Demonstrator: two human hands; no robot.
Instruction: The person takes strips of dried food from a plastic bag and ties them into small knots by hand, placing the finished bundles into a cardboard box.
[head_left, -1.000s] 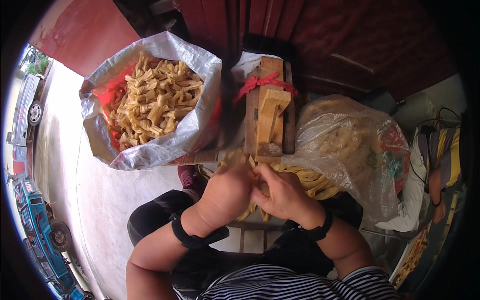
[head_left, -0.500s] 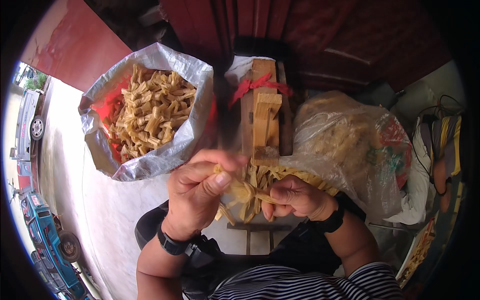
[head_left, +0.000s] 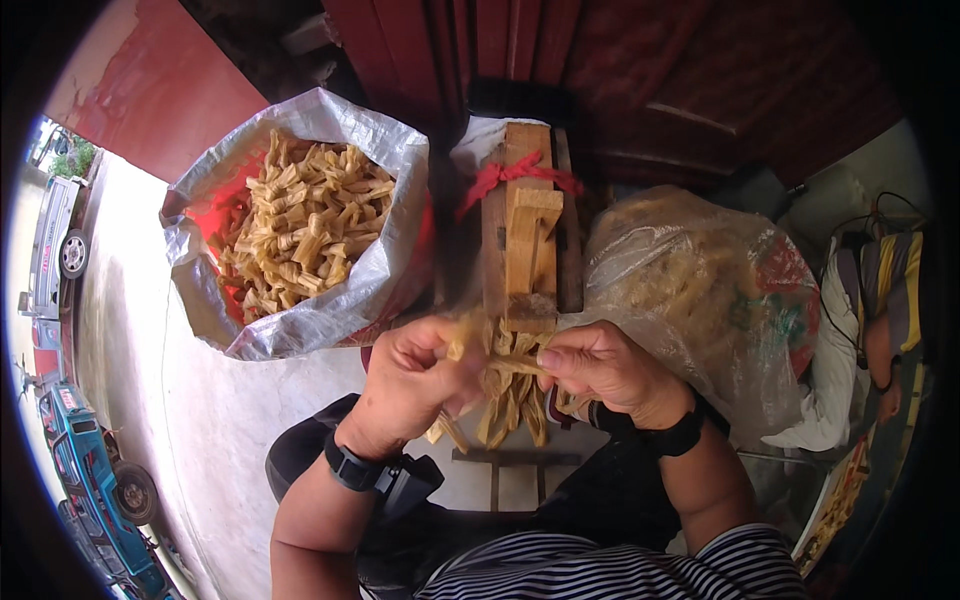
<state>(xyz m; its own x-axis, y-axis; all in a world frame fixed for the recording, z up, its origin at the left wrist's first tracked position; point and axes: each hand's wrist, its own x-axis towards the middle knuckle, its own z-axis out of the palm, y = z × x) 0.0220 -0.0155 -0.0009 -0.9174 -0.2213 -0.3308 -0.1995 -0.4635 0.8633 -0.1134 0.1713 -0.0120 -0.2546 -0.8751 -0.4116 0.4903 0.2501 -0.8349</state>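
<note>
A tan, pliable strip (head_left: 516, 363) stretches between my two hands in front of a wooden stand. My right hand (head_left: 612, 368) pinches its right end between thumb and fingers. My left hand (head_left: 415, 375) is closed on the other end; its fingertips are smeared by motion, and a bit of the strip sticks up above them. Whether the strip is knotted there I cannot tell. Just below and behind hang several loose tan strips (head_left: 512, 410) under the wooden stand (head_left: 530, 250), which has a red cloth (head_left: 490, 185) tied round it.
To the left stands a silvery sack (head_left: 385, 140) full of knotted tan pieces (head_left: 305, 215). A clear plastic bag (head_left: 690, 270) of tan material sits at the right, beside a white cloth (head_left: 825, 390). Dark red doors (head_left: 680, 90) rise behind. Vehicles (head_left: 100, 480) stand far left.
Both hands have shifted a little; the right has moved away from my body. The strip, bunched and looped before, now runs straighter between them. Loose strips below show more.
</note>
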